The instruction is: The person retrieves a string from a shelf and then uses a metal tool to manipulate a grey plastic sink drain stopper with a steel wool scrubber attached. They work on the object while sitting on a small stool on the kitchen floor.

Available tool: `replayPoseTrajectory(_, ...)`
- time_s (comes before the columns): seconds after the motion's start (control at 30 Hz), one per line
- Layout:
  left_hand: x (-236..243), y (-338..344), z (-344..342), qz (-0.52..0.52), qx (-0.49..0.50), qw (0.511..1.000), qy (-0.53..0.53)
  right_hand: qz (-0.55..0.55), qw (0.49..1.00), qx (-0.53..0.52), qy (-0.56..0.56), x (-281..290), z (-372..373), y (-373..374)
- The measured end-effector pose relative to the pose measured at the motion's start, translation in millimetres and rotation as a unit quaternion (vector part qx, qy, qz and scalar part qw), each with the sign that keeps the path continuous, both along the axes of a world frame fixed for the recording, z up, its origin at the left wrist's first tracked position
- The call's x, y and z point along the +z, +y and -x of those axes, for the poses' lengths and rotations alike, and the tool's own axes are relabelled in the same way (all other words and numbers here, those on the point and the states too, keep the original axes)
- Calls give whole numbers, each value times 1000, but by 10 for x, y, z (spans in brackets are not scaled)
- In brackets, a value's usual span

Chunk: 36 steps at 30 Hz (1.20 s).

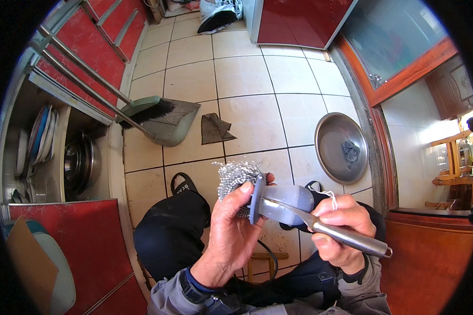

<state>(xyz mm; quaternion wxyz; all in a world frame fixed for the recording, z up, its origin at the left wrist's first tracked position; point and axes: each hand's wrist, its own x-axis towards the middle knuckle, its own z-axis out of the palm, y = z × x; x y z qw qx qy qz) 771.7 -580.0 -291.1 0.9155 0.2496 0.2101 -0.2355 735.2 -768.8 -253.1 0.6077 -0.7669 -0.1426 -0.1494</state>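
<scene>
My left hand (230, 231) is wrapped round a scrubber with a steel wire head (234, 181) and a grey-blue plastic handle (294, 197), its flat collar next to my thumb. A white string loop hangs at the handle's far end, by my right fingers. In my right hand (349, 215) is a small steel-handled knife (347, 237) with a hanging hole in its end. Its narrow blade points left and lies along the scrubber's plastic handle; the tip's exact contact cannot be made out.
On the tiled floor lie a dustpan and brush (171, 123), a dark mesh scrap (214, 129), and, at right, a steel basin (328, 157) holding a grey scouring pad (350, 151). Open shelves (63, 152) with plates and bowls stand left. A small wooden stool (268, 256) shows between my legs.
</scene>
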Motion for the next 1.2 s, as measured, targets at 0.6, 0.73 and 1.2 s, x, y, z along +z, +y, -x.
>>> replayPoseTrajectory(0.6, -74, -38, 1, 6, 10, 999, -37, 96, 990, 9, -100, 94, -54, 68)
replayPoseTrajectory(0.73, -63, -46, 6, 23, -8, 999, -33, 78, 988, 9, -132, 61, -98, 87)
replayPoseTrajectory(1.2, -143, -93, 6, 63, -27, 998, -10, 65, 993, -34, -96, 102, -55, 71)
